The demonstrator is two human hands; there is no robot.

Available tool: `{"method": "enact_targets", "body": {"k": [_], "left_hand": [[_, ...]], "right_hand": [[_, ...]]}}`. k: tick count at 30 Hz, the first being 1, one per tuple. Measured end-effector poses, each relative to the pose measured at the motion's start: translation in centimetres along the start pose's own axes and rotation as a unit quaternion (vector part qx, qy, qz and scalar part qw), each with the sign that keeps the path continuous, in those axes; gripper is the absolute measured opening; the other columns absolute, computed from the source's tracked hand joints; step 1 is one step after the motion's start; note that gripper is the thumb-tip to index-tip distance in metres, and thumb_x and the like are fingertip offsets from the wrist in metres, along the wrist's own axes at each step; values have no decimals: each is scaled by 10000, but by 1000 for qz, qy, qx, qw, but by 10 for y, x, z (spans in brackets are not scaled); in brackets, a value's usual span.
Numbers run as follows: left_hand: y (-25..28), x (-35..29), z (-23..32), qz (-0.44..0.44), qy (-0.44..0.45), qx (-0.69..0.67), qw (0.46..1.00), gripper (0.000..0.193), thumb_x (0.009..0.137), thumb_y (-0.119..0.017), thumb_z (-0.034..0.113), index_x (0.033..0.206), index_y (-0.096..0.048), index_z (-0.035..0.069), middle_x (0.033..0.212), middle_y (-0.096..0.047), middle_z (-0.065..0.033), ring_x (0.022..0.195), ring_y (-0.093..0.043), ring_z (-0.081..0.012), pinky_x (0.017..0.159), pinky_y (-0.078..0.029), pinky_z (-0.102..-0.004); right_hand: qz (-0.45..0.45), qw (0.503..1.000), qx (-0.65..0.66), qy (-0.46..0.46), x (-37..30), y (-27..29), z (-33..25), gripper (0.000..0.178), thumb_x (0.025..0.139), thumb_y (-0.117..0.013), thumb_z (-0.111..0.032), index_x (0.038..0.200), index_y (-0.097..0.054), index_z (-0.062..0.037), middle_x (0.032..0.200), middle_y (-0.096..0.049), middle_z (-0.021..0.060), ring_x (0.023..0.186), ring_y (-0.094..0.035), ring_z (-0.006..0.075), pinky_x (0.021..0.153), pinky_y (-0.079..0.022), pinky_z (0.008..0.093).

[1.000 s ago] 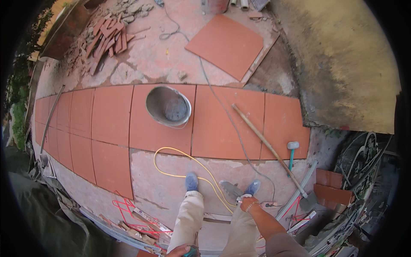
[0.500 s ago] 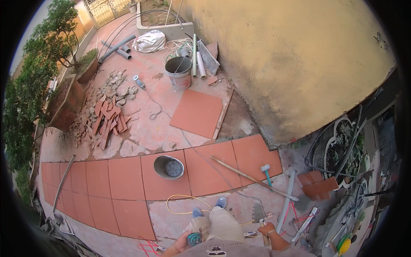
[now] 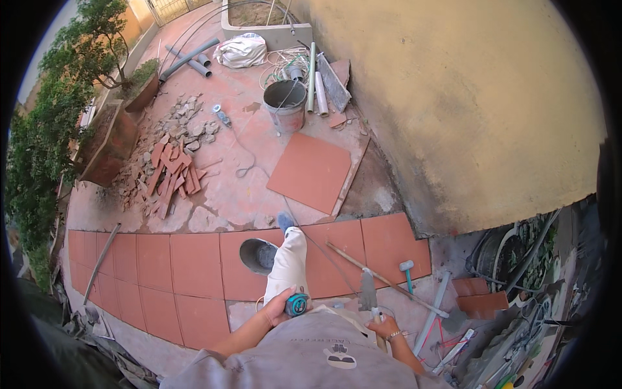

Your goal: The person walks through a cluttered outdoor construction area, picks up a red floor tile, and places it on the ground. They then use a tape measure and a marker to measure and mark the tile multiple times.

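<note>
My left hand (image 3: 277,307) is wrapped around a teal tape measure (image 3: 297,304) in front of my waist. In my right hand (image 3: 387,327) is a trowel, its grey, mortar-stained blade (image 3: 367,292) pointing away from me. One of my legs (image 3: 289,261) reaches forward over the laid red tiles (image 3: 195,259), right beside a dark bucket (image 3: 258,256). The grey-blue shoe (image 3: 285,221) shows near the far edge of the tile row.
A long wooden handle (image 3: 372,271) and a teal-handled mallet (image 3: 407,272) lie on the right tiles. Further off are a loose square tile (image 3: 310,172), a large bucket (image 3: 285,115), a corded power tool (image 3: 221,115) and broken tile pieces (image 3: 172,172). A yellow wall (image 3: 453,110) stands right.
One leg has stepped forward onto the tile row beside the bucket. My body has moved forward. Both hands keep hold of the tape measure and the trowel, whose blade now shows over the tiles' near edge.
</note>
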State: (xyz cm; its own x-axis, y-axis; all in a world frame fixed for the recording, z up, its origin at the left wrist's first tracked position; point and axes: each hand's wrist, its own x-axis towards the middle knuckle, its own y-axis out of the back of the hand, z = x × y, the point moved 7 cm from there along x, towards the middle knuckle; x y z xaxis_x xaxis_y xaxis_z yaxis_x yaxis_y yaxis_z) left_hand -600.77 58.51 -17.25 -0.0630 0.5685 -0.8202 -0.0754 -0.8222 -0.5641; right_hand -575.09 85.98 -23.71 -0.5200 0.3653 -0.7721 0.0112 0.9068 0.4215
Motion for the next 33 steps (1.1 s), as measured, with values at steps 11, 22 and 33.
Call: {"method": "enact_targets", "body": {"k": [11,22,33], "left_hand": [[-8,75,346,-10,130,39,991,471,953,-620,514,1053,-626,54,974,-685,-97,898,-695,-251,856,-573,-385],[2,80,526,35,167,148,974,506,975,-561,533,1109,-628,50,950,-710,-120,881,-703,-243,840,-578,-398],[-42,91,665,67,28,121,990,565,1007,-472,530,1166,-602,4,955,-706,-203,846,-702,-310,795,-591,-440]], "right_hand": [[36,994,-4,-105,126,-1,-281,585,681,-844,-418,1037,-673,14,939,-734,181,862,-707,292,812,-548,384],[10,987,146,-70,188,69,-533,581,657,-853,-324,1085,-665,22,969,-722,164,862,-677,237,829,-530,361],[-24,983,129,127,323,109,-631,543,676,-762,-313,1084,-662,32,960,-723,202,880,-688,281,831,-530,376]]}}
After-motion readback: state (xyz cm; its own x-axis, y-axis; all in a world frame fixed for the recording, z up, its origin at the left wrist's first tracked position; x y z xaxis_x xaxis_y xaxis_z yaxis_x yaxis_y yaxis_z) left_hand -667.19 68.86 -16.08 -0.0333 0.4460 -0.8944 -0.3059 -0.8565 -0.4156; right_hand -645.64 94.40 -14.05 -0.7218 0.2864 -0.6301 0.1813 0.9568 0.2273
